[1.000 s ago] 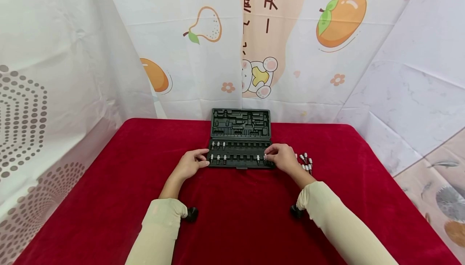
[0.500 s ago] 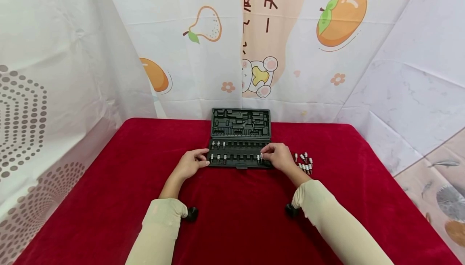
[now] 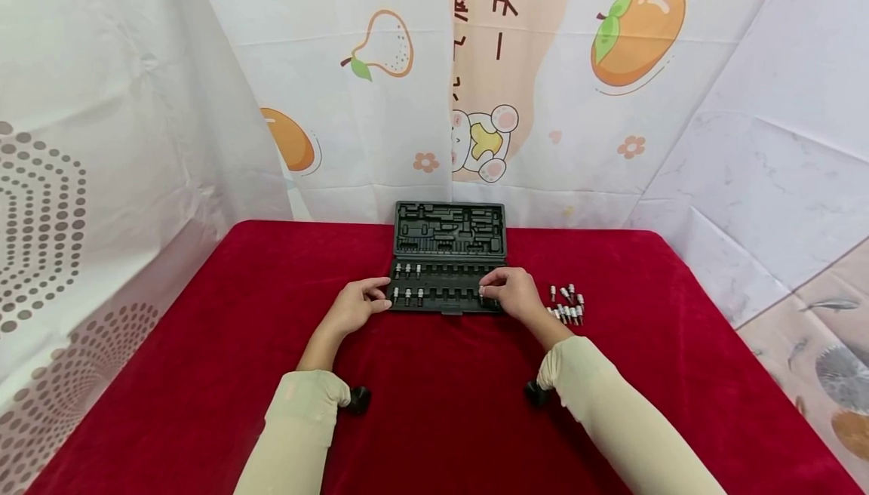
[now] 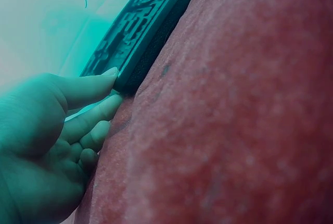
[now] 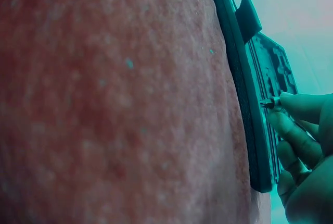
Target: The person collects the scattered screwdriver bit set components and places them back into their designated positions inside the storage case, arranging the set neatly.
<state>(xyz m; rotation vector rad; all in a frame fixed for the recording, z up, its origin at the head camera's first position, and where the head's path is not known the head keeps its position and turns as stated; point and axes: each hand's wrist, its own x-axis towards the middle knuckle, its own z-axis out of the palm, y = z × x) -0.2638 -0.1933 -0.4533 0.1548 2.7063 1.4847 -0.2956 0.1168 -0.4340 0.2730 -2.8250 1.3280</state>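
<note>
Socket bit [image 5: 269, 102] is pinched between the right hand's fingers [image 5: 303, 108] — dark end jutting out.

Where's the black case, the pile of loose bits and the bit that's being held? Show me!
Black case [image 3: 450, 229]: head view, on the inside of its open lid.
Loose bits [image 3: 573, 313]: head view, on one silver end in the pile's near row.
Held bit [image 5: 268, 102]: right wrist view, on its dark shaft.

A red-draped table [image 3: 434, 404] spans six o'clock; a white fruit-printed curtain [image 3: 428, 95] hangs at twelve, dot-patterned sheeting [image 3: 129, 178] at nine, marbled sheeting [image 3: 747, 155] at two.
</note>
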